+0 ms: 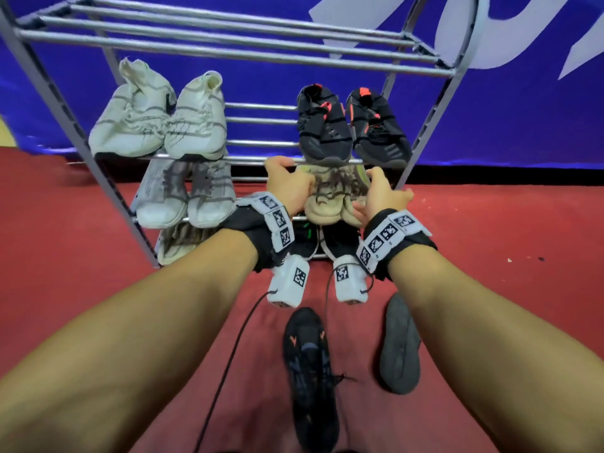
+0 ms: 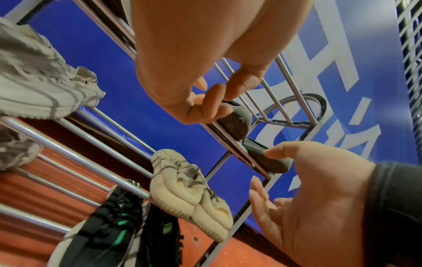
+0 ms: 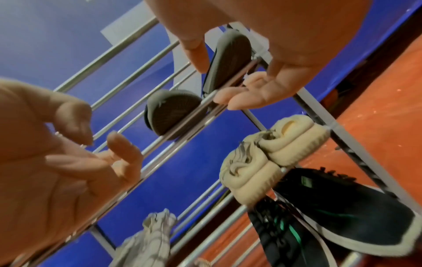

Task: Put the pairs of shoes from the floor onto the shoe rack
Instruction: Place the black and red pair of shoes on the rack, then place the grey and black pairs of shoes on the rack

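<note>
A beige pair of shoes [image 1: 333,197] lies on the right side of the grey metal rack's [image 1: 228,53] third shelf, toes over the front bar. My left hand [image 1: 287,181] hangs just left of the pair and my right hand [image 1: 382,194] just right of it. In the wrist views the left hand [image 2: 200,101] and the right hand [image 3: 248,90] have loose fingers, hold nothing and stay apart from the beige pair [image 2: 189,191]. On the red floor near me lie a black shoe with orange marks [image 1: 310,371] and a dark grey shoe [image 1: 400,344] on its side.
The rack's top shelf is bare. A white pair [image 1: 160,119] and a black-and-red pair [image 1: 353,125] fill the second shelf. A grey-white pair [image 1: 186,194] sits left of the beige one. A black-and-green pair [image 1: 327,240] sits on the bottom shelf. Behind hangs a blue banner [image 1: 523,109].
</note>
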Demonstrator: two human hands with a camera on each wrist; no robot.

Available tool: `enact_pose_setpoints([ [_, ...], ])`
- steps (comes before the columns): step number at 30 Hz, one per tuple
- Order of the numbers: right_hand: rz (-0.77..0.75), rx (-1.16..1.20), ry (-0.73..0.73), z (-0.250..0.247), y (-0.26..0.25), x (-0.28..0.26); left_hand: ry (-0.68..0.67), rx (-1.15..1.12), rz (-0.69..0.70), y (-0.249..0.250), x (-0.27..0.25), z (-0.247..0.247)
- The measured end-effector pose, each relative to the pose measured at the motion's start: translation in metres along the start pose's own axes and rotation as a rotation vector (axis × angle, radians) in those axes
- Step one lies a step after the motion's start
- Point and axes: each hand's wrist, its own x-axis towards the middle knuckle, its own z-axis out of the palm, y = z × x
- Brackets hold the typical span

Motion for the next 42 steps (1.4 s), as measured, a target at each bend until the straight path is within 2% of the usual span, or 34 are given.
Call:
enact_pose_setpoints([
  [2, -0.002, -0.066, 0.092, 0.007, 0.022, 0.008, 0.002, 0.067, -0.003, 0.0, -0.012, -0.009],
  [4, -0.017, -0.211, 0.083, 0.017, 0.055, 0.029, 0.012, 0.146, 0.001, -0.004, -0.025, -0.02],
  [7, 0.038, -0.337, -0.102, 0.016, 0.07, -0.034, -0.026, 0.266, -0.045, -0.025, -0.049, -0.048],
  [10, 0.001, -0.659, -0.402, 0.017, 0.11, -0.083, -0.087, 0.38, -0.162, -0.052, -0.071, -0.087],
  [12, -0.026, -0.841, -0.62, 0.014, 0.134, -0.114, -0.039, 0.376, -0.233, -0.067, -0.084, -0.111],
  [14, -0.005, -0.909, -0.765, 0.01, 0.151, -0.139, 0.025, 0.355, -0.279, -0.079, -0.096, -0.132],
  [18, 0.139, -0.96, -0.875, -0.003, 0.189, -0.17, -0.073, 0.5, -0.366, -0.121, -0.125, -0.162],
  [21, 0.271, -0.932, -0.894, -0.015, 0.211, -0.194, -0.077, 0.562, -0.378, -0.151, -0.145, -0.181],
  [24, 0.291, -1.015, -0.963, -0.031, 0.231, -0.212, -0.22, 0.785, -0.487, -0.18, -0.166, -0.193],
  [26, 0.209, -1.178, -1.037, -0.044, 0.244, -0.215, -0.318, 0.879, -0.522, -0.192, -0.179, -0.195],
  [28, 0.081, -1.39, -1.176, -0.06, 0.25, -0.213, -0.442, 0.981, -0.514, -0.208, -0.187, -0.194],
  [30, 0.043, -1.583, -1.321, -0.075, 0.256, -0.209, -0.428, 0.892, -0.596, -0.226, -0.192, -0.192],
  [32, 0.079, -1.697, -1.388, -0.088, 0.261, -0.206, -0.38, 0.788, -0.667, -0.243, -0.198, -0.189],
  [34, 0.122, -1.795, -1.432, -0.099, 0.265, -0.203, -0.403, 0.76, -0.672, -0.254, -0.204, -0.188],
  [39, 0.026, -1.988, -1.558, -0.122, 0.257, -0.205, -0.511, 0.862, -0.633, -0.254, -0.215, -0.189],
  [42, -0.101, -2.066, -1.658, -0.126, 0.251, -0.212, -0.603, 0.986, -0.664, -0.257, -0.219, -0.188],
])
